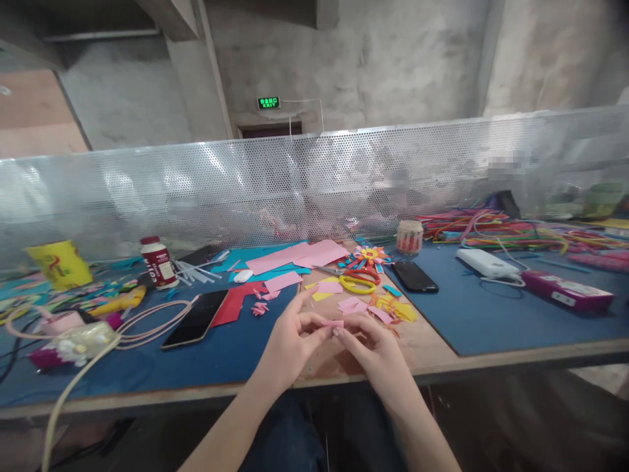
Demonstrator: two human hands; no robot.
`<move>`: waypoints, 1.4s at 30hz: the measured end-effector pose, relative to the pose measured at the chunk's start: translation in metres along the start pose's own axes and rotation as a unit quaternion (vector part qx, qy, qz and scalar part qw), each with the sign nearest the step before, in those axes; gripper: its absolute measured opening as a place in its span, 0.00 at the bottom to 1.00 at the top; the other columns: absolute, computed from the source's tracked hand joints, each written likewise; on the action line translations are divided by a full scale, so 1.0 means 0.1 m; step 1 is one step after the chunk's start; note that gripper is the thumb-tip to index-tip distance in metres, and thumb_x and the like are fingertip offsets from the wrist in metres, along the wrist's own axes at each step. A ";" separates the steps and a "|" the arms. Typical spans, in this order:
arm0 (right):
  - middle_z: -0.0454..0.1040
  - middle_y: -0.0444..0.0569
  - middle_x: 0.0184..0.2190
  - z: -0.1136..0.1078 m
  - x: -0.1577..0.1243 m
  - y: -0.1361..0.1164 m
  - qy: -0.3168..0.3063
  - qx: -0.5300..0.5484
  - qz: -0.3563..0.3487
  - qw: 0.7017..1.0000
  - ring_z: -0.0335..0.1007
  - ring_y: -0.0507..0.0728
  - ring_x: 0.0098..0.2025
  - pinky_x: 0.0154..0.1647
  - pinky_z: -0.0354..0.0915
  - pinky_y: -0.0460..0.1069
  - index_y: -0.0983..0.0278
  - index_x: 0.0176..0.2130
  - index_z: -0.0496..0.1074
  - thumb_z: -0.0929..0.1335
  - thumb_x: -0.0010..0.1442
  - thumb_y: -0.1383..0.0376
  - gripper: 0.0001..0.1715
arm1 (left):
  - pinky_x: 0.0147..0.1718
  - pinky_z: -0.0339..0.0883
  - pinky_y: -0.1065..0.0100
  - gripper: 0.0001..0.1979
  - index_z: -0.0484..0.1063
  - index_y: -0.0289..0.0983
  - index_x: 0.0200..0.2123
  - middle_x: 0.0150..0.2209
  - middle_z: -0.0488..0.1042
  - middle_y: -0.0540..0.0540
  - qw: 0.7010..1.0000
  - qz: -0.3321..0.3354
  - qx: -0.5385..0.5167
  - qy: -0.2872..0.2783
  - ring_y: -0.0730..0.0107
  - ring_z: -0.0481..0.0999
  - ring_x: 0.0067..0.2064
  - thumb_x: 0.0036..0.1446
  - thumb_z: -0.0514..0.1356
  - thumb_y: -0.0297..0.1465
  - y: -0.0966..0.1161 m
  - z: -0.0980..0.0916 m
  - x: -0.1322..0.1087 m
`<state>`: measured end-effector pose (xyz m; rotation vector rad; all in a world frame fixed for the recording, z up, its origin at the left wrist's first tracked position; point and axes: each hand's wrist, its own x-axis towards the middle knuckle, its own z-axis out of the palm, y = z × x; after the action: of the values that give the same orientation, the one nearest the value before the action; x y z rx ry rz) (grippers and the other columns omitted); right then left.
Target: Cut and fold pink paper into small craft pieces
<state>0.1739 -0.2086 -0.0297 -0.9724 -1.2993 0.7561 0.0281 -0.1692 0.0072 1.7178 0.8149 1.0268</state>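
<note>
Head view, pink paper [335,324] between left hand [291,333] and right hand [374,342], both pinching it

At the centre of the frame, the left hand [285,337] and right hand [376,344] are covering part of the small pink piece [334,323], so its full shape is not showing. The forearms [228,416] are running off the bottom edge. At lower left, a pale cable [51,429] is leaving the frame. The perforated panel [339,177] is blurring whatever is lying behind it. At right, a pink bundle [597,258] is being cut off, and lettering on the purple box [567,290] is blurring.
</note>
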 end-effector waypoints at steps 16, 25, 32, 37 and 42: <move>0.72 0.46 0.24 -0.03 0.00 0.03 0.028 0.089 0.036 0.995 0.66 0.54 0.32 0.37 0.61 0.47 0.64 0.25 0.75 0.71 0.50 0.58 0.11 | 0.38 0.65 0.67 0.40 0.45 0.38 0.62 0.27 0.75 0.50 0.999 0.012 0.030 -0.020 0.68 0.75 0.33 0.50 0.62 0.35 0.05 0.05 -0.06; 0.73 0.48 0.28 -0.03 0.01 0.14 0.071 0.140 0.066 0.985 0.68 0.55 0.33 0.37 0.63 0.49 0.65 0.28 0.76 0.69 0.50 0.52 0.18 | 0.35 0.65 0.68 0.39 0.47 0.36 0.61 0.26 0.75 0.51 0.999 -0.030 -0.029 -0.032 0.70 0.74 0.32 0.49 0.62 0.31 0.02 0.03 -0.03; 0.72 0.48 0.34 -0.03 0.02 0.03 -0.001 0.116 0.073 0.991 0.68 0.54 0.33 0.34 0.64 0.48 0.63 0.31 0.75 0.73 0.45 0.55 0.16 | 0.37 0.65 0.66 0.43 0.39 0.36 0.63 0.27 0.75 0.50 0.999 -0.016 -0.001 -0.043 0.68 0.75 0.33 0.49 0.61 0.31 0.02 0.05 -0.04; 0.68 0.49 0.33 -0.01 0.01 0.05 0.013 0.090 0.038 0.995 0.65 0.53 0.31 0.32 0.64 0.47 0.64 0.26 0.74 0.71 0.48 0.55 0.14 | 0.37 0.65 0.66 0.44 0.37 0.34 0.64 0.27 0.75 0.49 0.997 0.005 0.075 -0.018 0.69 0.74 0.31 0.49 0.60 0.28 0.06 0.12 -0.04; 0.66 0.46 0.28 0.01 0.02 0.07 0.029 0.108 0.036 0.993 0.64 0.53 0.31 0.33 0.63 0.47 0.64 0.27 0.71 0.70 0.49 0.53 0.16 | 0.32 0.65 0.70 0.39 0.43 0.37 0.62 0.30 0.76 0.48 0.993 0.028 0.105 -0.034 0.71 0.73 0.30 0.50 0.59 0.29 0.02 0.12 -0.02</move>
<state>0.1736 -0.2042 -0.0353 -0.8640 -1.1112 0.8976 0.0380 -0.1766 0.0058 1.9532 0.8612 0.9404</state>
